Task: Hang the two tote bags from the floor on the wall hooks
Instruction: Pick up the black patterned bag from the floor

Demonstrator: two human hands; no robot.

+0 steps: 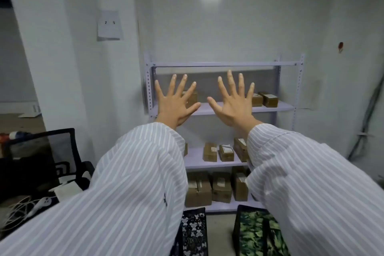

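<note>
Two tote bags lie on the floor at the bottom of the view: a black one with a white skull-like print [194, 233] and a green camouflage one [258, 235], both partly hidden by my striped sleeves. My left hand [175, 103] and my right hand [234, 103] are raised side by side in front of the shelf, backs toward me, fingers spread wide, holding nothing. A small red hook [340, 46] sits on the white wall at the right, well above and apart from the bags.
A lilac metal shelf rack [245, 108] with several brown cardboard boxes stands straight ahead against the wall. A black mesh office chair [52, 151] and a tangle of white cables [20, 208] fill the left. Cables run down the right corner.
</note>
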